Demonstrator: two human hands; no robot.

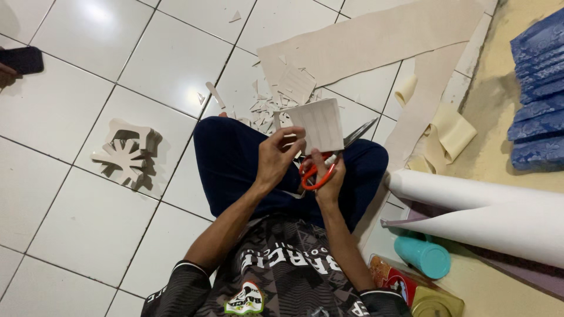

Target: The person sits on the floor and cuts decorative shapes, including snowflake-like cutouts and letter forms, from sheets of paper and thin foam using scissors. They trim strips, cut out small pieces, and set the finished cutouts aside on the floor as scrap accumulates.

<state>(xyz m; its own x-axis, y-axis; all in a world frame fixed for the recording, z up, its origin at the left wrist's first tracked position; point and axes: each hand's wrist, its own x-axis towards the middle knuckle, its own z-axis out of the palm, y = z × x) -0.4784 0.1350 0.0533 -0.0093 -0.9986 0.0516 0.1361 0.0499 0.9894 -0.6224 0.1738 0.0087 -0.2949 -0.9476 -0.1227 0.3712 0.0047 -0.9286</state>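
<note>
I sit cross-legged on a white tiled floor. My left hand (275, 157) pinches the lower edge of a pale folded sheet piece (319, 123) with faint ruled lines, held upright over my lap. My right hand (328, 176) grips orange-handled scissors (316, 174); their grey blades (359, 132) point up and to the right, behind the sheet's right edge. Small off-cuts (264, 108) lie scattered on the tiles just beyond my knees.
A cut-out beige shape (126, 154) lies on the floor at left. A long beige sheet (376, 41) and curled strips (449, 136) lie ahead and right. White rolls (487, 208), a teal cup (424, 256), tins (411, 290), blue fabric (540, 88) at right. Another person's hand holds a dark phone (21, 60).
</note>
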